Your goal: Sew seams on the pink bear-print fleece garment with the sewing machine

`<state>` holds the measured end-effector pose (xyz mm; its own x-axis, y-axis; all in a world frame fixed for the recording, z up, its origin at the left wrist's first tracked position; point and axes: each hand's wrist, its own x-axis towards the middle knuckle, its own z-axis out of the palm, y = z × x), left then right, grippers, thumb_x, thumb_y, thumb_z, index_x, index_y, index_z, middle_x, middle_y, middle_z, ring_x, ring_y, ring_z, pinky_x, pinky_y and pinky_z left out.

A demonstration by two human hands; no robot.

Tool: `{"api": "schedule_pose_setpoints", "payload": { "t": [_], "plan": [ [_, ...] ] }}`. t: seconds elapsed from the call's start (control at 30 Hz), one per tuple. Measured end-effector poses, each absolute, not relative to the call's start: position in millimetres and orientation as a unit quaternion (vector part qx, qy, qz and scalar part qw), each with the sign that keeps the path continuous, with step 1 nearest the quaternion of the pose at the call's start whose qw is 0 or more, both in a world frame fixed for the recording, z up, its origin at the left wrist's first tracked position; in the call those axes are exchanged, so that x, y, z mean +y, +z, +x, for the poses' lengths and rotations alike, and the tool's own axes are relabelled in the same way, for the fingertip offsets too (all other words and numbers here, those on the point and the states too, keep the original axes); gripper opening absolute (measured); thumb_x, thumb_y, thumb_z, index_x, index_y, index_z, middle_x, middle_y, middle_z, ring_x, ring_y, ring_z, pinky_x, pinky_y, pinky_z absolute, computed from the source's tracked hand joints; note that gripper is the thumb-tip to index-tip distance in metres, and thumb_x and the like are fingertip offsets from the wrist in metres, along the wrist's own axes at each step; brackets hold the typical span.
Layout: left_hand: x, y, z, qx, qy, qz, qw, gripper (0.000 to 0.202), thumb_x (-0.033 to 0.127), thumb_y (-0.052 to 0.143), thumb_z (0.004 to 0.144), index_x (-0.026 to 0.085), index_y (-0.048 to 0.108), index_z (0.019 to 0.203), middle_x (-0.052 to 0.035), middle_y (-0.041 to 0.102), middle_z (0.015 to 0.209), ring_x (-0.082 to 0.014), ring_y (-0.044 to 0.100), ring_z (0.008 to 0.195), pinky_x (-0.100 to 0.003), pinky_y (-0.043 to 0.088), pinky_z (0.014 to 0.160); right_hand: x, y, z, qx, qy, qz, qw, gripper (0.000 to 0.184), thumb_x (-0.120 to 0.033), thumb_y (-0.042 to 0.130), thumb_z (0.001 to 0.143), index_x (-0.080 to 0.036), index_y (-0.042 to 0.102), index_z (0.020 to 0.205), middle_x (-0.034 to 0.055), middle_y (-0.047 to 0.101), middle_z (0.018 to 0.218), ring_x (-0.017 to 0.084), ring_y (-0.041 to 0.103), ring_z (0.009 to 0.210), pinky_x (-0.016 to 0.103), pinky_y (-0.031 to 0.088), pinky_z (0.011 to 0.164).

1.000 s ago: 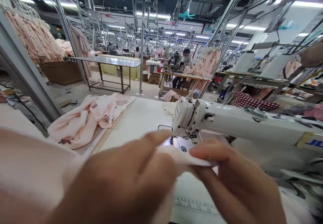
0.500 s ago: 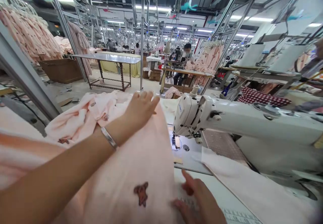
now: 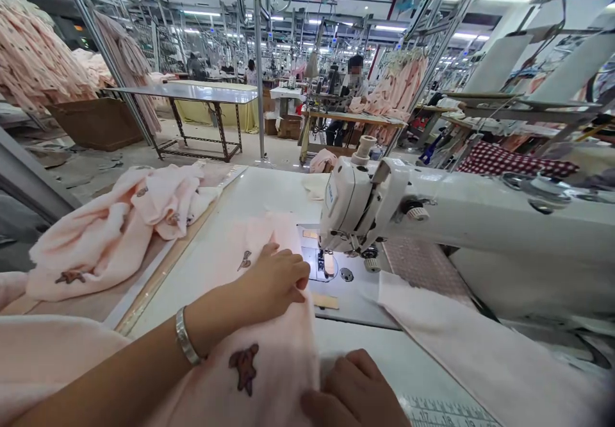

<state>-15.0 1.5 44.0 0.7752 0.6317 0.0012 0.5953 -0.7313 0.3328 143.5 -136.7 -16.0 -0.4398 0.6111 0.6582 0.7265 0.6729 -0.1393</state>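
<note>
A pale pink fabric piece (image 3: pixel 283 356) with brown animal prints lies on the white table left of the sewing machine's needle area. My left hand (image 3: pixel 276 283), with a silver bracelet (image 3: pixel 186 337) at its wrist, rests on top of it with fingers curled closed on its right edge. Lower down, my right hand (image 3: pixel 360 392) is closed at the same edge, its thumb against the cloth; its fingertips are partly hidden. The white sewing machine (image 3: pixel 355 202) stands just beyond both hands, its lit presser foot (image 3: pixel 323 263) to the right of the cloth.
A crumpled pink printed garment (image 3: pixel 100 234) lies at the left on the table. Another pale pink strip (image 3: pixel 446 331) lies right of the needle plate. A printed ruler scale (image 3: pixel 446 411) marks the front edge. Farther back are a metal table (image 3: pixel 192 93) and a seated person (image 3: pixel 353 87).
My left hand has come down and nearer, laying the fabric lower on the table and uncovering the tabletop behind. My right hand's fingers have closed at the fabric's edge. The view has shifted slightly.
</note>
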Motion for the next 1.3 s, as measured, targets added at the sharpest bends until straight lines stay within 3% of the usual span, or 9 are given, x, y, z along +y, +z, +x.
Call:
{"api": "schedule_pose_setpoints", "payload": {
  "t": [0.2,0.37,0.5,0.57,0.67,0.77,0.97,1.3],
  "plan": [
    [4.3,47.5,-21.1,0.324,0.065,0.929,0.164,0.008,0.015,0.058,0.085,0.023,0.061,0.088,0.0031,0.066,0.089,-0.0178,0.056,0.093,-0.05,0.024,0.101,-128.2,-21.5,144.9,-0.82,-0.084,-0.419,0.381,0.035,-0.023,0.029,0.1,-0.019,0.058,0.081,-0.0004,0.064,0.073,0.017,0.048,0.075,0.032,0.026,0.066],
    [3.2,41.0,-11.6,0.332,0.07,0.933,0.118,0.01,0.014,0.058,0.085,0.021,0.064,0.079,-0.0001,0.063,0.083,-0.0204,0.055,0.089,-0.053,0.025,0.1,-130.8,-27.4,152.3,-0.828,-0.038,-0.422,0.368,0.031,-0.024,0.034,0.098,-0.02,0.058,0.079,-0.0006,0.064,0.075,0.016,0.045,0.071,0.033,0.026,0.066],
    [-14.6,31.0,-4.0,0.343,0.074,0.933,0.083,0.013,0.004,0.053,0.081,0.015,0.06,0.079,-0.0063,0.059,0.087,-0.024,0.053,0.088,-0.043,0.042,0.081,-132.7,-23.1,158.3,-0.857,-0.007,-0.421,0.298,0.023,-0.022,0.038,0.096,-0.021,0.06,0.089,-0.0003,0.065,0.082,0.016,0.047,0.076,0.033,0.028,0.069],
    [-28.8,24.4,-7.5,0.341,0.062,0.934,0.091,0.014,0.001,0.053,0.078,0.014,0.059,0.08,-0.007,0.059,0.086,-0.0226,0.054,0.082,-0.037,0.046,0.072,-130.8,-21.3,161.3,-0.855,-0.025,-0.412,0.315,0.029,-0.025,0.035,0.098,-0.021,0.061,0.087,-0.0007,0.065,0.08,0.016,0.046,0.073,0.033,0.027,0.068],
    [-43.9,13.3,-19.3,0.33,0.085,0.935,0.094,0.022,0.009,0.051,0.085,0.013,0.058,0.106,-0.0098,0.06,0.109,-0.0251,0.054,0.101,-0.043,0.045,0.09,-124.0,-17.1,166.0,-0.859,-0.054,-0.388,0.329,0.034,-0.023,0.032,0.099,-0.02,0.062,0.084,-0.0007,0.066,0.081,0.016,0.045,0.071,0.034,0.026,0.068],
    [-39.7,5.5,-27.4,0.308,0.121,0.94,0.086,0.034,0.024,0.043,0.095,0.018,0.045,0.128,-0.0086,0.05,0.132,-0.026,0.044,0.123,-0.05,0.031,0.106,-113.9,-9.1,171.6,-0.875,-0.053,-0.38,0.295,0.033,-0.02,0.032,0.098,-0.019,0.063,0.088,0.0005,0.067,0.087,0.016,0.047,0.073,0.034,0.028,0.069],
    [-7.7,4.2,-15.3,0.277,0.139,0.945,0.103,0.037,0.036,0.043,0.096,0.019,0.044,0.129,-0.0073,0.05,0.133,-0.0235,0.044,0.123,-0.046,0.031,0.105,-96.0,-1.6,184.8,-0.88,-0.069,-0.381,0.275,0.03,-0.018,0.035,0.097,-0.019,0.064,0.088,0.001,0.068,0.089,0.017,0.048,0.076,0.034,0.029,0.07],
    [1.9,-1.0,-7.1,0.25,0.148,0.955,0.064,0.034,0.034,0.039,0.098,0.017,0.046,0.127,-0.0099,0.05,0.13,-0.025,0.042,0.123,-0.049,0.028,0.105,-91.4,-9.3,192.5,-0.873,-0.092,-0.401,0.263,0.035,-0.021,0.033,0.098,-0.021,0.066,0.09,0.0015,0.069,0.092,0.018,0.049,0.076,0.034,0.03,0.069]
  ]
}}
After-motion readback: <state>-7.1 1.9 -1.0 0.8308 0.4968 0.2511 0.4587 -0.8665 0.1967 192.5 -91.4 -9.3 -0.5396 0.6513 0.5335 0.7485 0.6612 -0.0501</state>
